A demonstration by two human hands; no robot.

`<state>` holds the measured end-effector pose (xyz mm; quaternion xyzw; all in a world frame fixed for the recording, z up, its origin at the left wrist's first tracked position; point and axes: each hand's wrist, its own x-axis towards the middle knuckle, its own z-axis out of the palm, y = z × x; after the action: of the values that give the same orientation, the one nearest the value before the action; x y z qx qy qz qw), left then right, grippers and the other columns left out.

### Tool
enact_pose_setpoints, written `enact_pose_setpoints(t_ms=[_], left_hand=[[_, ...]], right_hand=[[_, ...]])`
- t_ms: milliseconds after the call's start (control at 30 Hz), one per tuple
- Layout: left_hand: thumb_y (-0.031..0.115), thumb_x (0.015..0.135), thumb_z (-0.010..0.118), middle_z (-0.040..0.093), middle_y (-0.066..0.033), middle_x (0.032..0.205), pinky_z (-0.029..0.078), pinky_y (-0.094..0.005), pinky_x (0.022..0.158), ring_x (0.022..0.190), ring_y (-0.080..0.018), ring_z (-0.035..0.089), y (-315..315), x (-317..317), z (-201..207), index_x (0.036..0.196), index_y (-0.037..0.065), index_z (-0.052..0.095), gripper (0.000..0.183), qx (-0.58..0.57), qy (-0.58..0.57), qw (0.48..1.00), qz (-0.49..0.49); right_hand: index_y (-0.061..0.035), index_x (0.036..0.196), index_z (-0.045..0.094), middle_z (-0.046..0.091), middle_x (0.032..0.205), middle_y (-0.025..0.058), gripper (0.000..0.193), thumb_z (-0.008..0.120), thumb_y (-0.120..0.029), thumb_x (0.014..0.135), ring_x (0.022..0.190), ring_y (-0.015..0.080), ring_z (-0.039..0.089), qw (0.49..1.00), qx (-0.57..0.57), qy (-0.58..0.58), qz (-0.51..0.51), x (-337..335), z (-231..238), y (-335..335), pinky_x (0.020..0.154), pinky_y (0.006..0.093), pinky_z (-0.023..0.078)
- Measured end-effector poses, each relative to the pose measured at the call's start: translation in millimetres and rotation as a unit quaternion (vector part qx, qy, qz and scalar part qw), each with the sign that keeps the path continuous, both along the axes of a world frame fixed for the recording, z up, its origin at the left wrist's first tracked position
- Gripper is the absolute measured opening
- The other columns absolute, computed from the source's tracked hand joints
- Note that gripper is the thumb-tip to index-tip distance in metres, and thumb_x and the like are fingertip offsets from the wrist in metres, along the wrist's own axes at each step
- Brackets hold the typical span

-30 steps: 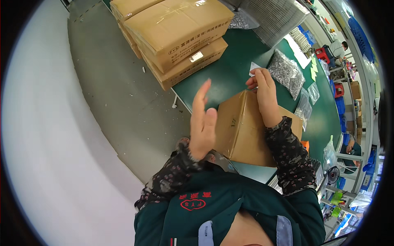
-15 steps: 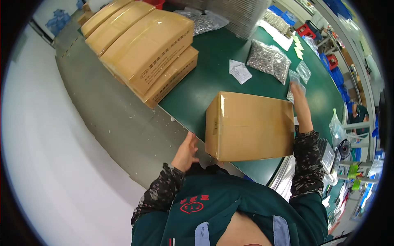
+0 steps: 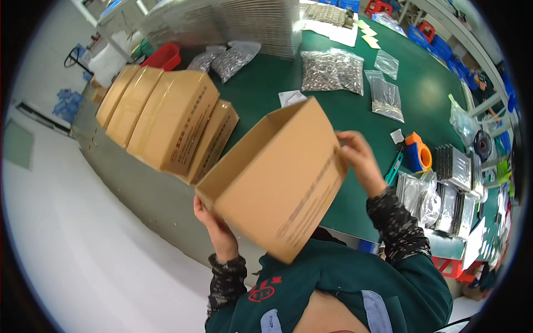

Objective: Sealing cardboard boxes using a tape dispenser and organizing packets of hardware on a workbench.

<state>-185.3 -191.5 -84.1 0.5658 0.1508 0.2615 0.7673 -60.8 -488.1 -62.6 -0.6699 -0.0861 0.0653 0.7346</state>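
Note:
A brown cardboard box [image 3: 283, 183] is tilted over the near edge of the green table, its open side facing up and to the far left. Part of its bare inner wall shows; the bottom is hidden. My left hand [image 3: 215, 228] grips the box's left corner, the thumb and fingers partly behind the cardboard. At the opposite end, my right hand [image 3: 360, 158] is closed on the box's right edge, slightly blurred.
Taped cartons [image 3: 172, 119] are stacked at the left. Bags of small metal parts [image 3: 333, 71] lie on the green table [image 3: 266, 83]. Right of the box are an orange and blue tape dispenser [image 3: 417, 152], a teal cutter knife [image 3: 393, 168] and bagged flat metallic pieces [image 3: 413, 194].
The box has been turned and tilted, so its opening now shows. My left hand has gone from beside it to gripping its corner; my right hand has shifted along its right side.

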Motion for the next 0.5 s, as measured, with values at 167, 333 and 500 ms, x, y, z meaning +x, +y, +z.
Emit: enact_pose_setpoints(t_ms=[167, 333, 500], left_hand=[[0.046, 0.092, 0.037, 0.036, -0.0113, 0.130, 0.029, -0.0394, 0.101, 0.122, -0.0205, 0.033, 46, -55, -69, 0.133, 0.006, 0.023, 0.059, 0.107, 0.080, 0.988, -0.078], [0.041, 0.093, 0.037, 0.022, -0.0108, 0.139, 0.023, -0.0396, 0.105, 0.125, -0.0245, 0.028, 4, -4, -9, 0.135, 0.004, 0.023, 0.057, 0.066, -0.059, 0.996, -0.004], [0.033, 0.094, 0.038, 0.023, -0.0128, 0.135, 0.022, -0.0386, 0.104, 0.126, -0.0256, 0.026, 29, -15, -53, 0.133, 0.000, 0.024, 0.053, 0.360, 0.091, 0.928, -0.002]], right_hand=[[0.0002, 0.125, 0.041, 0.047, 0.123, 0.0152, 0.053, 0.030, -0.041, 0.094, 0.121, 0.0232, 0.037, 0.996, -0.030, 0.051, 0.064, -25, -44, 39, 0.101, 0.0343, 0.026], [-0.0030, 0.118, 0.043, 0.056, 0.103, 0.0186, 0.042, 0.039, -0.033, 0.089, 0.098, 0.0358, 0.049, 0.914, -0.400, -0.055, -0.033, 13, -88, 75, 0.082, 0.0461, 0.040], [-0.0038, 0.127, 0.037, 0.047, 0.119, 0.0173, 0.054, 0.051, -0.032, 0.084, 0.110, 0.0345, 0.044, 0.921, -0.376, -0.091, 0.055, 6, -88, 93, 0.091, 0.0424, 0.039]])
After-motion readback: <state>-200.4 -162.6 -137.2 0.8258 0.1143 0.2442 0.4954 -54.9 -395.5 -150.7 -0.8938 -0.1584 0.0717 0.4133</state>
